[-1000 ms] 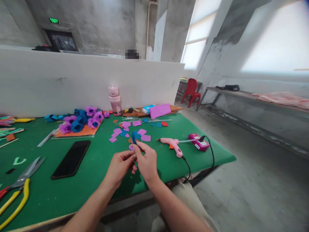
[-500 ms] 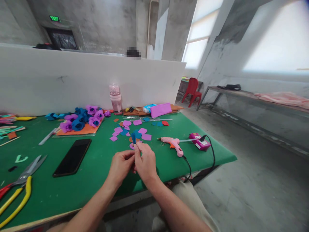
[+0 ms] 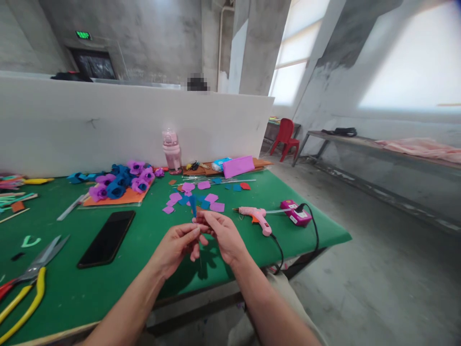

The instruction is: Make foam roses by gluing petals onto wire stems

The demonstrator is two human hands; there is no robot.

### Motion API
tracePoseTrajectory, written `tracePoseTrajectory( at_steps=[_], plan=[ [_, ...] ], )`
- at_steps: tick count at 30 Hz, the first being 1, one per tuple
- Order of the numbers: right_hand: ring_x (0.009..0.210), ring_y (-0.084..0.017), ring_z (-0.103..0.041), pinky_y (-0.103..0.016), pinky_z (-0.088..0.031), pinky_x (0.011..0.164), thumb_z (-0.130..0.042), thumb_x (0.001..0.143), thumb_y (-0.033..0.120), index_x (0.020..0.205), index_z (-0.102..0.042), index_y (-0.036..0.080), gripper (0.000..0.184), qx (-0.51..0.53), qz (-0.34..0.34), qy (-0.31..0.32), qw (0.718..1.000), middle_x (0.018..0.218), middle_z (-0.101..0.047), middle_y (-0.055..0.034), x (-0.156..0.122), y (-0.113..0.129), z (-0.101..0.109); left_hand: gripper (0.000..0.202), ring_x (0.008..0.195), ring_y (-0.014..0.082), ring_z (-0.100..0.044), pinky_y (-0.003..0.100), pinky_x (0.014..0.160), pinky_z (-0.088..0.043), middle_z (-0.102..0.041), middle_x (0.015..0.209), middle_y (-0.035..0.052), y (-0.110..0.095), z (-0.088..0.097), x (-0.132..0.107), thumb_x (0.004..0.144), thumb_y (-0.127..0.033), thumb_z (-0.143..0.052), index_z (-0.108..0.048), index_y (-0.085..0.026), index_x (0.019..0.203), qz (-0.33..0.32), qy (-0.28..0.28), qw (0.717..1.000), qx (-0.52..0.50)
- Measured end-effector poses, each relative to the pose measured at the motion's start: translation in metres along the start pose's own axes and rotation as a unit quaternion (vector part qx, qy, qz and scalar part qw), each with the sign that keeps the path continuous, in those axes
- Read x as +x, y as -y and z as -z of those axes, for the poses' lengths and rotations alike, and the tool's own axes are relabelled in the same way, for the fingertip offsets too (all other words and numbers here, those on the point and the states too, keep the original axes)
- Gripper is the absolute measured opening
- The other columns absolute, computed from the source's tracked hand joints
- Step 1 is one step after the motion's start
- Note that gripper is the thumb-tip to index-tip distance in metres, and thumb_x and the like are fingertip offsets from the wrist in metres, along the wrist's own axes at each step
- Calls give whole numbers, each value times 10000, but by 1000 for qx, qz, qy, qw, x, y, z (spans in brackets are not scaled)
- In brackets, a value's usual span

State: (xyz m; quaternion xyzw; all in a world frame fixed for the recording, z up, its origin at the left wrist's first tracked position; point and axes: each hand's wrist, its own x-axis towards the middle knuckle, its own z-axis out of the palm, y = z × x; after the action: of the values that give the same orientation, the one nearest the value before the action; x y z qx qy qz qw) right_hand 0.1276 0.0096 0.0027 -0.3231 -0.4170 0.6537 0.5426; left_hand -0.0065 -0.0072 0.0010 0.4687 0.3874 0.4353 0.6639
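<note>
A narrow tuft of blue paper [image 3: 193,205] stands upright above my fingertips. My right hand [image 3: 226,238] pinches at its base, thumb and forefinger together. Just below and to the left, my left hand [image 3: 176,247] is closed on the lower end of the same piece, its other fingers loosely curled. A thin stem seems to hang beneath the fingers, though most of it is hidden. Beyond the hands lie loose purple paper petals [image 3: 216,207] and blue paper petals [image 3: 205,204]. To the right rests a pink glue gun [image 3: 254,213] with a clear glue stick in it.
A magenta power strip [image 3: 296,212] with a black cable sits at the table's right. Left are a black phone [image 3: 107,239] and yellow-and-red-handled scissors [image 3: 36,278]. Purple and blue paper flowers [image 3: 122,182] lie farther back, near a pink bottle [image 3: 172,151] by the white partition [image 3: 126,125].
The blue tuft has shifted slightly left and now tilts a little. My hands have opened apart somewhat, with the right-hand fingers more extended. The view has shifted slightly.
</note>
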Motion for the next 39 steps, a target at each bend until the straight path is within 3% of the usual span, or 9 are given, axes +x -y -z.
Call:
tracePoseTrajectory(
  at_steps=[5,8,14,16,20,24,33,39],
  plan=[
    [432,-47,-466,-154,-325,359,-676,676,368,792,-660,153,246,-10,25,-6,1000,700,-653,-8,-4,-2,-7,269,414,81,-509,201,401,-411,-643,640,47,2,-7,0,719,-371,-642,-687,-113,780,-14,-15,999,46],
    [409,-42,-429,-162,-349,371,-694,650,359,745,-650,143,239,-37,28,-35,998,623,-619,14,-4,-1,-6,265,426,87,-515,213,410,-422,-646,656,40,3,-10,0,689,-367,-666,-694,-125,791,-18,-43,997,62],
    [443,-80,-464,-198,-388,409,-650,699,349,757,-665,154,203,-99,51,-30,993,596,-603,12,-4,-1,-4,244,439,110,-521,229,419,-422,-635,617,31,2,-12,-2,706,-365,-635,-701,-137,763,-40,-72,990,118],
    [540,-122,-542,-235,-451,503,-636,720,323,766,-675,170,165,-167,111,-53,978,658,-641,-10,-6,-1,-5,218,433,115,-512,229,438,-420,-602,530,8,1,-11,-2,725,-347,-612,-705,-154,770,-69,-95,979,167],
    [791,-171,-597,-297,-466,748,-605,766,223,815,-686,213,96,-309,275,-59,909,810,-675,-32,-13,0,-8,129,479,119,-528,220,498,-420,-608,534,-2,2,-4,-1,727,-252,-595,-696,-189,680,-186,-149,934,267],
    [815,-160,-586,-294,-453,772,-579,799,188,850,-679,240,124,-343,347,-19,873,812,-674,-21,-17,1,-11,166,538,131,-559,219,539,-428,-634,588,9,6,2,-2,742,-230,-573,-663,-187,609,-257,-176,892,327],
    [798,-151,-586,-274,-460,752,-640,766,224,982,-649,235,217,-330,344,-17,879,856,-660,-20,-14,-1,-9,183,556,110,-561,192,535,-433,-624,625,1,9,6,-1,797,-251,-530,-654,-167,693,-291,-137,884,340],
    [779,-150,-588,-268,-456,728,-617,785,222,896,-669,233,123,-352,357,-21,865,801,-665,-15,-14,0,-8,171,567,109,-570,194,550,-432,-627,632,-2,11,8,0,801,-229,-531,-651,-170,694,-301,-141,869,367]
  ],
)
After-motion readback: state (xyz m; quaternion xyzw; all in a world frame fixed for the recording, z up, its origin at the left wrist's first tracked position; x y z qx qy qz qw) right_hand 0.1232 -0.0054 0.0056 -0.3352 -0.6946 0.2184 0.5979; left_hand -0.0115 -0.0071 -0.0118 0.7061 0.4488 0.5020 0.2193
